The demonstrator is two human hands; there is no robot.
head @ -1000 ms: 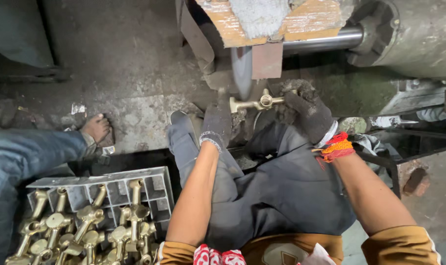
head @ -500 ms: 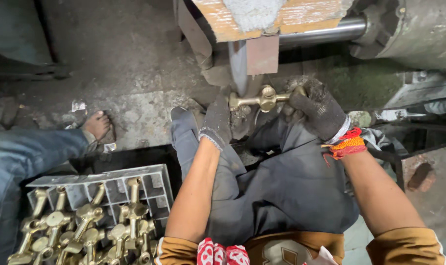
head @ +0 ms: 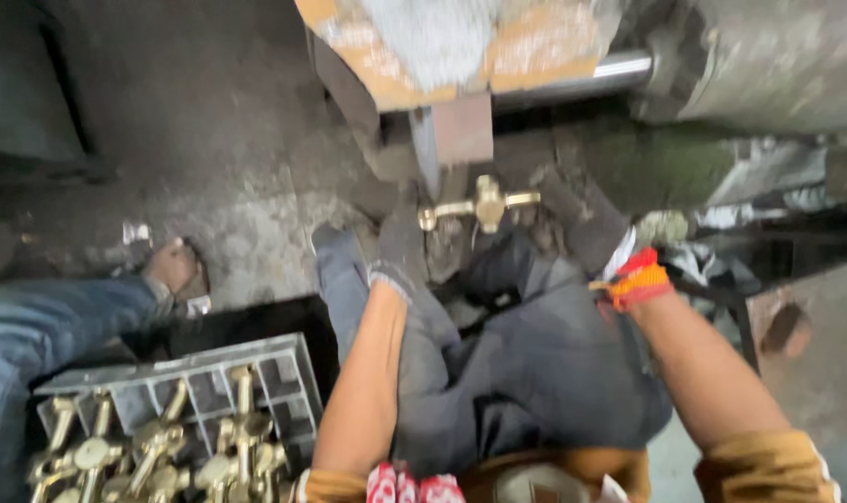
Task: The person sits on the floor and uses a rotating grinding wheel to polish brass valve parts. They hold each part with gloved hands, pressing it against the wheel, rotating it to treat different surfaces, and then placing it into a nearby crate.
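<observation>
- Brass fitting (head: 484, 202): held level between both gloved hands, just below the machine's metal block (head: 461, 130), above the person's lap.
- Grey crate (head: 191, 382): lower left, holding more brass fittings (head: 153, 452).
- Right hand (head: 582, 219): clamped on the fitting's right end.
- Left hand (head: 403, 244): gripping its left end.

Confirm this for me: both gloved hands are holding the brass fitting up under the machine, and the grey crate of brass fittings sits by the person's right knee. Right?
Not quite. In the head view the grey crate of brass fittings lies on the person's left, not the right. The rest holds: the left hand and right hand, both gloved, hold the brass fitting under the machine.
</observation>
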